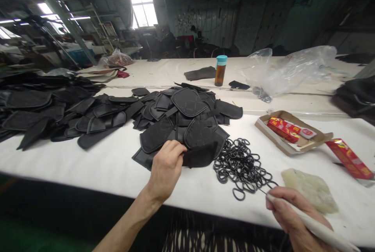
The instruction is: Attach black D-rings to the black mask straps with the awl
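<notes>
My left hand (167,168) is closed, its fingertips pinching the edge of a black padded piece (200,154) at the front of a heap of similar pieces (187,103). The held piece has a stitched, bound edge. My right hand (294,209) is wrapped round a slim tool (312,220) with a long pale handle and a thin dark tip; its exact kind is unclear. That tip points at the near right edge of a pile of black D-rings (238,164). One ring lies close to the right fingertips, and whether they touch it I cannot tell.
A yellowish translucent block (309,190) lies beside my right hand. Behind it are an open cardboard box (288,151) with red packets and another red box (350,159). A bottle (220,71) and clear plastic bags (301,68) stand farther back. More black pieces (32,101) cover the left.
</notes>
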`<state>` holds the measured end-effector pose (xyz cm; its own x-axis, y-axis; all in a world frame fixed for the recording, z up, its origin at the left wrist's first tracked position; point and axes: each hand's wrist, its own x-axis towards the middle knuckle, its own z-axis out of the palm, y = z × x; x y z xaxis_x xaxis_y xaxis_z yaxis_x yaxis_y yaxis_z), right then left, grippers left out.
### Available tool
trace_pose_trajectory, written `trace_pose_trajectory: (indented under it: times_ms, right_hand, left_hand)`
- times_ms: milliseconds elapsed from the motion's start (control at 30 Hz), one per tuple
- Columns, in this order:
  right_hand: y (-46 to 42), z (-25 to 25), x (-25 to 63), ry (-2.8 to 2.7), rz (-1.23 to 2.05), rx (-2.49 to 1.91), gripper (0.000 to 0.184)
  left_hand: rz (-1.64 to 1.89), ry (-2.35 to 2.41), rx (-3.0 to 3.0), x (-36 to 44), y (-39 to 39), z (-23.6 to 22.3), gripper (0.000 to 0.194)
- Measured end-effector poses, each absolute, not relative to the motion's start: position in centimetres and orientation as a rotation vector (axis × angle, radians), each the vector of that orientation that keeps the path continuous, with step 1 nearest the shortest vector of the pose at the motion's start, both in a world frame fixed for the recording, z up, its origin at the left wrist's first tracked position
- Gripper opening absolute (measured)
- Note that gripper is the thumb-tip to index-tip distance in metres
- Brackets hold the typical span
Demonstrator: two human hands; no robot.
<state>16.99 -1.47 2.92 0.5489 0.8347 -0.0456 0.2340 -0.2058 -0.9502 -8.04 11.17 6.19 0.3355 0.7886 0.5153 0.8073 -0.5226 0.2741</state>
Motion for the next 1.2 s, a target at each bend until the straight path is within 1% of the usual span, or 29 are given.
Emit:
trace_pose_trajectory:
  times_ms: [67,133,233,367,467,567,667,733,833,933,1133,1200]
  right_hand:
    - [-1.4,2.5,17.4,-0.861,0.760,-1.668,0.032]
    - [-1.3,2.6,17.4,-0.812,0.791,-1.606,0.033]
    - [-1.2,3.0,16.9,-0.744,0.814,-1.547,0.032]
    - [-1.2,3.1,16.5,-0.721,0.845,-1.527,0.031]
    - [-1.3,2.8,16.4,-0.707,0.863,-1.528,0.032]
    - [-1.2,2.8,16.0,-0.713,0.898,-1.525,0.032]
    - [-1.1,3.2,15.3,-0.759,0.888,-1.573,0.033]
    - [-1.2,3.5,14.9,-0.839,0.819,-1.629,0.031]
    - [-1.4,3.5,14.8,-0.987,0.696,-1.690,0.028]
    - [-1.7,3.1,15.0,-1.025,0.667,-1.707,0.028]
    - [-1.5,3.4,14.6,-0.994,0.670,-1.686,0.026]
    - [-1.3,3.7,14.3,-1.003,0.663,-1.672,0.025]
  left_hand:
    - [-1.104,-1.189,-2.463,-8.0,9.0,5.1,0.024]
    - [-1.079,-0.969,-2.447,-7.8,6.7,3.7,0.025]
    - [-0.934,-0.952,-2.560,-7.2,3.6,1.5,0.028]
    - [-0.901,-1.161,-2.683,-6.6,0.7,-0.1,0.024]
    - [-1.044,-1.419,-2.695,-6.5,0.3,0.3,0.020]
    - [-1.145,-1.831,-2.643,-6.3,2.2,1.5,0.016]
    - [-1.064,-2.199,-2.541,-5.7,5.8,2.4,0.014]
    - [-1.027,-2.374,-2.443,-5.1,8.2,2.5,0.013]
    - [-1.048,-2.496,-2.350,-4.4,10.3,2.4,0.008]
    - [-1.120,-2.597,-2.296,-4.3,10.6,2.2,0.007]
    - [-1.357,-2.783,-2.389,-5.1,8.9,2.3,0.016]
    - [-1.524,-2.834,-2.457,-5.3,8.1,2.8,0.016]
